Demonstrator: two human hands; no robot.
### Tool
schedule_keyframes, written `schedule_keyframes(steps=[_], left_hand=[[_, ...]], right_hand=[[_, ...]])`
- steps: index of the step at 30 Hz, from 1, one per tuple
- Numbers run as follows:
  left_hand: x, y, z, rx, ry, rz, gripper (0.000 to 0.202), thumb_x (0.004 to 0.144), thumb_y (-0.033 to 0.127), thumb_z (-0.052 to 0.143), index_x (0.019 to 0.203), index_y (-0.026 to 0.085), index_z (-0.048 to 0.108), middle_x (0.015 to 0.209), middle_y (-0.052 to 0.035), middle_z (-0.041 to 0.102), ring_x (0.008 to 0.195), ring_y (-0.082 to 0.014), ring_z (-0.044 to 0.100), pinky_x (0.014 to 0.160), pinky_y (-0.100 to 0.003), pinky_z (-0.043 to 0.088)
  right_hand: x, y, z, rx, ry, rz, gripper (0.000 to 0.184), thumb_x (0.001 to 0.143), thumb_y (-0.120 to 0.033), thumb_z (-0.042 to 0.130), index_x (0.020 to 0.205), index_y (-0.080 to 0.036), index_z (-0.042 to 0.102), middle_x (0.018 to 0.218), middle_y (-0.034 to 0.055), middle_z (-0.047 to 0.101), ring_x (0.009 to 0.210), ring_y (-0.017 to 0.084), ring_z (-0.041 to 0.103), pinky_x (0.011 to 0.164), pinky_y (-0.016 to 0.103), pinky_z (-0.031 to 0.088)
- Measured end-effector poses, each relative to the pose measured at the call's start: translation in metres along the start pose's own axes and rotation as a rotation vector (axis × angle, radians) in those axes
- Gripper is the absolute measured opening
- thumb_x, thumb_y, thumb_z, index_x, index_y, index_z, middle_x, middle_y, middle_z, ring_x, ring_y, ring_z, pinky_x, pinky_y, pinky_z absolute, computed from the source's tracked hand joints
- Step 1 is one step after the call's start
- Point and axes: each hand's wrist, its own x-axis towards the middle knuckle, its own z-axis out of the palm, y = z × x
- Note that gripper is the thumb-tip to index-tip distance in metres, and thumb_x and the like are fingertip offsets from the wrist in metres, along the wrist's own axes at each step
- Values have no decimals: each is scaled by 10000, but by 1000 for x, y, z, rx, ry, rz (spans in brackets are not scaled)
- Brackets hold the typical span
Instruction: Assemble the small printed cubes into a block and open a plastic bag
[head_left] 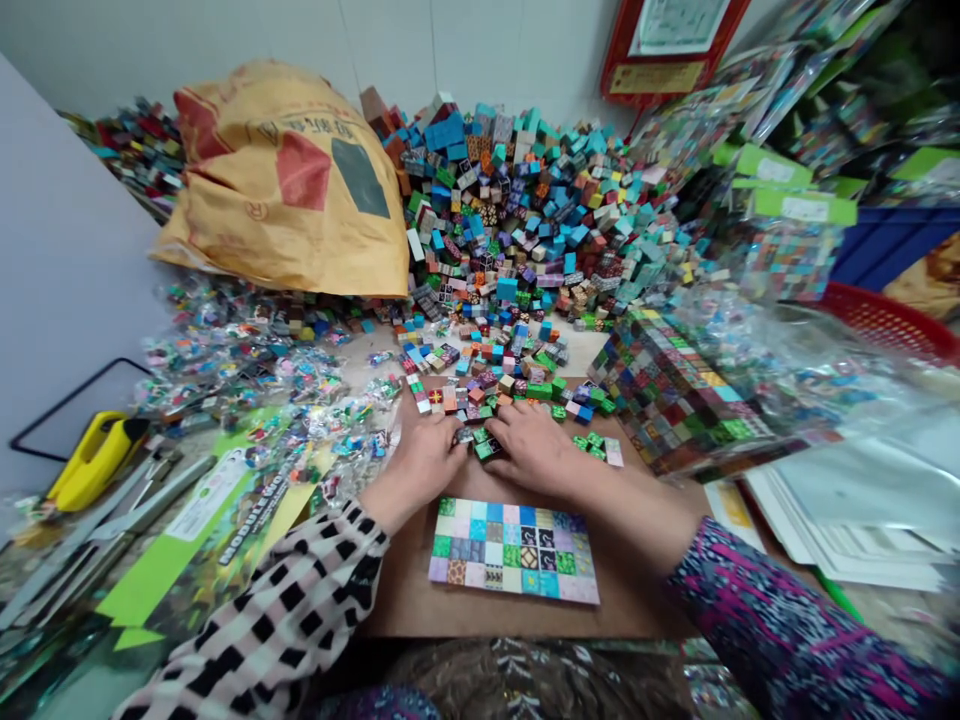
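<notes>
Between my hands a few small patterned cubes [486,444], green and black, sit on a brown board [405,600]. My left hand [424,462] has its fingers curled, with thumb and fingertips against the left side of these cubes. From the right, my right hand [538,452] grips them with bent fingers, partly hiding them. Just below lies a flat rectangular block of patterned squares [491,550], laid in even rows. Loose cubes in short strips [480,385] spread right beyond my fingertips. Some green cubes [592,443] rest beside my right wrist.
A large heap of coloured cubes [517,200] rises against the wall, beside a yellow sack [285,190]. Small clear packets [300,370] cover the left. Scissors [150,510] and a yellow-handled tool [94,460] lie there too. A plastic-wrapped cube block [675,390] stands right, near a red basket [892,320].
</notes>
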Motion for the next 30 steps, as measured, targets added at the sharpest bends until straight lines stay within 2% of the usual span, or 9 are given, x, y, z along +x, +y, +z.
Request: schedule_keyframes(steps=[3,6,10,13,18,22,24,27,30], left_hand=[[-6,-8,1,-238,66,-103,174,807,202,579,920,166,707,874,-79,697,842,-245,643,801,-390,512],[-10,-11,-2,-553,60,-259,224,790,271,615,955,181,736,901,-63,747,802,-221,665,743,-349,515],[-15,-10,-13,-749,-2,-469,250,720,343,710,893,169,761,850,-61,772,752,-213,680,717,-326,518],[-22,-7,-18,-743,-54,-507,246,712,336,720,888,171,769,892,-62,782,821,-223,699,772,-327,522],[-29,0,-12,-748,-145,-455,232,759,290,678,942,182,770,957,-60,783,875,-213,704,814,-326,530],[-27,7,-7,-570,-52,-486,258,796,325,655,974,178,769,869,-56,775,790,-216,691,708,-325,528],[-26,11,-5,-462,-6,-445,253,831,327,622,978,184,770,868,-50,774,791,-221,691,699,-329,524],[-25,17,-1,-320,16,-352,223,872,263,567,922,199,775,878,-39,773,813,-217,698,744,-334,532],[-26,21,2,-169,50,-258,244,894,224,535,948,205,772,884,-48,766,867,-233,701,827,-359,536]], right_hand=[[-7,0,1,40,-5,-13,317,852,-401,655,1051,-155,640,1047,120,611,983,293,544,814,406,429],[-8,3,3,91,4,-50,347,845,-356,662,1118,-149,614,1107,129,594,987,277,542,806,381,427],[-7,5,5,172,-69,-41,194,853,-253,624,1023,-162,612,1033,103,614,874,220,559,732,334,427],[-9,5,5,230,-104,-2,129,844,-215,610,965,-171,596,1010,95,619,853,210,572,707,326,427],[-12,4,7,293,-123,11,143,826,-194,615,965,-183,582,1029,104,620,896,224,585,718,329,438],[-12,3,7,307,-134,62,203,825,-195,628,1023,-167,592,1076,128,629,955,245,588,763,343,450],[-13,2,6,299,-127,78,215,823,-203,638,1029,-160,596,1084,135,632,957,246,590,778,345,452],[-16,1,6,261,-117,88,199,815,-222,654,998,-160,605,1062,136,639,924,246,598,755,346,453],[-20,0,8,251,-87,92,198,815,-251,666,982,-158,614,1040,132,645,906,247,606,733,349,455]])
